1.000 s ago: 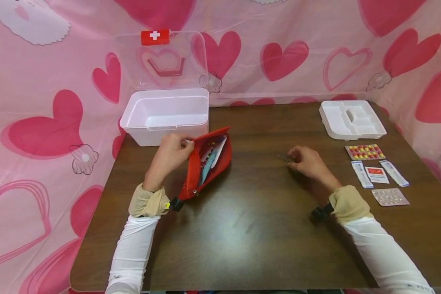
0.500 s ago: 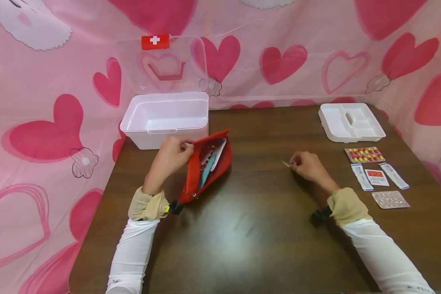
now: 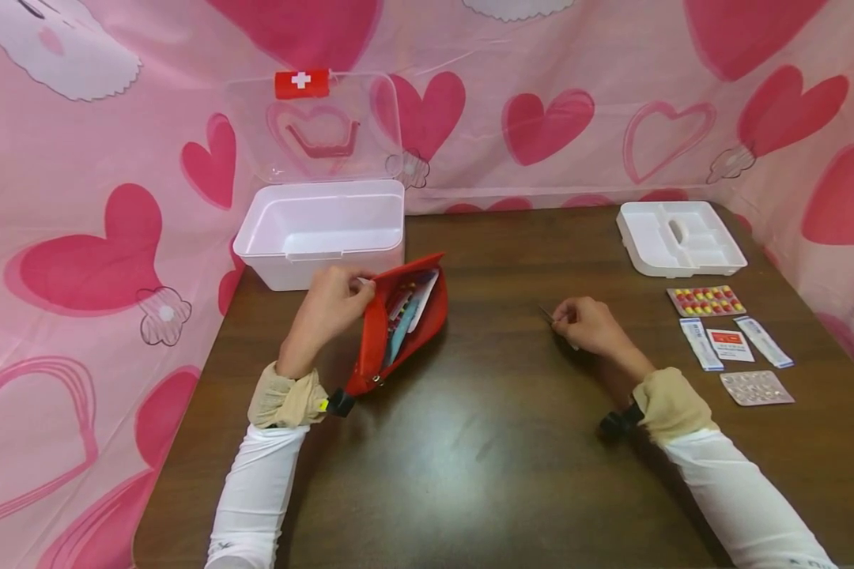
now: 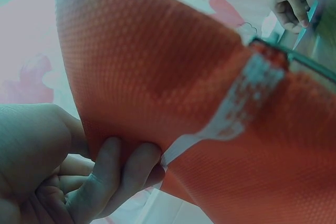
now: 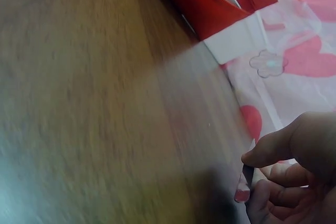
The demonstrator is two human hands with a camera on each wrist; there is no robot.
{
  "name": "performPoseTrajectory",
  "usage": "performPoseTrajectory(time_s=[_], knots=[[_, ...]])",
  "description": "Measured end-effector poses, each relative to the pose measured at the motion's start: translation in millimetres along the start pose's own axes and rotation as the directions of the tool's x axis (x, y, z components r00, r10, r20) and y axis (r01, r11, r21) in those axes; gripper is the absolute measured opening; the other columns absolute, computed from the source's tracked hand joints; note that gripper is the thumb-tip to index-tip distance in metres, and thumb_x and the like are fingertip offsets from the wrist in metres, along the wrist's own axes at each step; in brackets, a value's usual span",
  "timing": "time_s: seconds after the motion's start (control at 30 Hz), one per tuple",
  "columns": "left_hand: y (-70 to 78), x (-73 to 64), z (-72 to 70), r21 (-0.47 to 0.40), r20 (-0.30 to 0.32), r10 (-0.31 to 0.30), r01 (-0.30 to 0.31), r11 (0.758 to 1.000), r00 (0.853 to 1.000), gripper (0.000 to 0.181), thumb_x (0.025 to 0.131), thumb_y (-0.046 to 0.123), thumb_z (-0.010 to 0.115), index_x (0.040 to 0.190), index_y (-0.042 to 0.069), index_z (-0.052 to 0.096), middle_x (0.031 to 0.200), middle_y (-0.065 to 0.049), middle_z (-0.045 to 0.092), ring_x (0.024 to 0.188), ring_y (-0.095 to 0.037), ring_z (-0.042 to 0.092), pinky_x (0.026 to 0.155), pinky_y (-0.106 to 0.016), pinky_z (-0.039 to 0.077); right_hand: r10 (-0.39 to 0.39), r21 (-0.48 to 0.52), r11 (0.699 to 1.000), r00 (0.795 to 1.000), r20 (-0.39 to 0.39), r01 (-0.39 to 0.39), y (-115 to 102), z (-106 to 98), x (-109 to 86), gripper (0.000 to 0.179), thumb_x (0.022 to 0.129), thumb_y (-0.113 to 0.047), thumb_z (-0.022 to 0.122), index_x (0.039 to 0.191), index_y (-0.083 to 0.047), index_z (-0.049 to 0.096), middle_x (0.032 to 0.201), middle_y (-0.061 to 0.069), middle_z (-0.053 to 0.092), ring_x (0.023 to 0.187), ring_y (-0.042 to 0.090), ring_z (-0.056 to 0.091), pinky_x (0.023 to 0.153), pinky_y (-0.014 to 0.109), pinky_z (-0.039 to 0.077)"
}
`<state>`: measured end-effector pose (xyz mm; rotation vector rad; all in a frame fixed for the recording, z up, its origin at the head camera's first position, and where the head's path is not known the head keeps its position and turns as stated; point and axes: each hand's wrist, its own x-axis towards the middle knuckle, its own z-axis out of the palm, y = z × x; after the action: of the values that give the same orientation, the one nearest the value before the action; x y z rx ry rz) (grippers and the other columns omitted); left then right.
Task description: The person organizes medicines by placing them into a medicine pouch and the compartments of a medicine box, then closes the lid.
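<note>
My left hand [image 3: 333,307] pinches the upper edge of a red fabric pouch [image 3: 372,340], held open and tilted above the table. Inside it I see a light-blue strip [image 3: 401,328], a white-edged card or pack [image 3: 425,300] and some red-and-yellow items. The left wrist view shows my thumb and fingers on the pouch's red textured cloth [image 4: 157,61]. To the right, low over the table, my right hand [image 3: 592,325] pinches slim metal tweezers [image 3: 545,313] between thumb and fingers. In the right wrist view the tweezers [image 5: 248,173] are mostly covered by the fingers.
Behind the pouch stands a white box [image 3: 313,273], its clear lid raised. At the far right lies a white divided tray [image 3: 708,237]. Before it are a red-and-yellow capsule blister [image 3: 707,300], two paper sachets [image 3: 700,344], a red-white packet [image 3: 730,345] and a silver blister [image 3: 757,388].
The right hand has shifted slightly, and the tweezers have turned in its fingers. The left hand and the pouch stay nearly in place. The head view has tilted up slightly.
</note>
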<state>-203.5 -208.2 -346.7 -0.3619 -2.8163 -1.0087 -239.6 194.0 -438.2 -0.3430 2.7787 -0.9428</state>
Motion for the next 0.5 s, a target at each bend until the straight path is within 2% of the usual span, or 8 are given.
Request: performPoseTrajectory(time_s=[0.17, 0.33, 0.5], knots=[[0.5, -0.2, -0.4, -0.008, 0.004, 0.000, 0.000, 1.000, 1.000, 0.026, 0.092, 0.010, 0.055, 0.105, 0.000, 0.075, 0.084, -0.014, 0.075, 0.066, -0.021, 0.065, 0.056, -0.026, 0.047, -0.016, 0.014, 1.000, 1.000, 0.011, 0.016, -6.2, 10.2, -1.6, 0.012, 0.092, -0.010, 0.063, 0.097, 0.000, 0.066, 0.071, 0.005, 0.067, 0.056, 0.011, 0.058, 0.072, 0.029, 0.046], [0.2, 0.2, -0.2, -0.005, 0.003, 0.005, -0.005, 1.000, 1.000, 0.026, 0.092, 0.010, 0.054, 0.106, 0.000, 0.075, 0.086, -0.015, 0.076, 0.068, -0.022, 0.066, 0.056, -0.026, 0.048, -0.054, 0.008, 0.998, 0.998, -0.027, 0.054, -12.2, 20.1, -2.8, 0.011, 0.089, -0.010, 0.066, 0.094, 0.000, 0.067, 0.082, 0.010, 0.071, 0.069, 0.011, 0.059, 0.069, 0.030, 0.047], [0.2, -0.4, 0.2, -0.011, 0.009, -0.006, 0.006, 1.000, 1.000, 0.027, 0.092, 0.010, 0.055, 0.108, -0.001, 0.074, 0.088, -0.017, 0.076, 0.066, -0.022, 0.065, 0.053, -0.026, 0.047, -0.086, 0.013, 0.996, 0.996, -0.029, 0.086, -20.2, 24.9, -2.6, 0.010, 0.089, -0.011, 0.066, 0.092, -0.001, 0.067, 0.081, 0.010, 0.069, 0.070, 0.014, 0.059, 0.068, 0.030, 0.046]])
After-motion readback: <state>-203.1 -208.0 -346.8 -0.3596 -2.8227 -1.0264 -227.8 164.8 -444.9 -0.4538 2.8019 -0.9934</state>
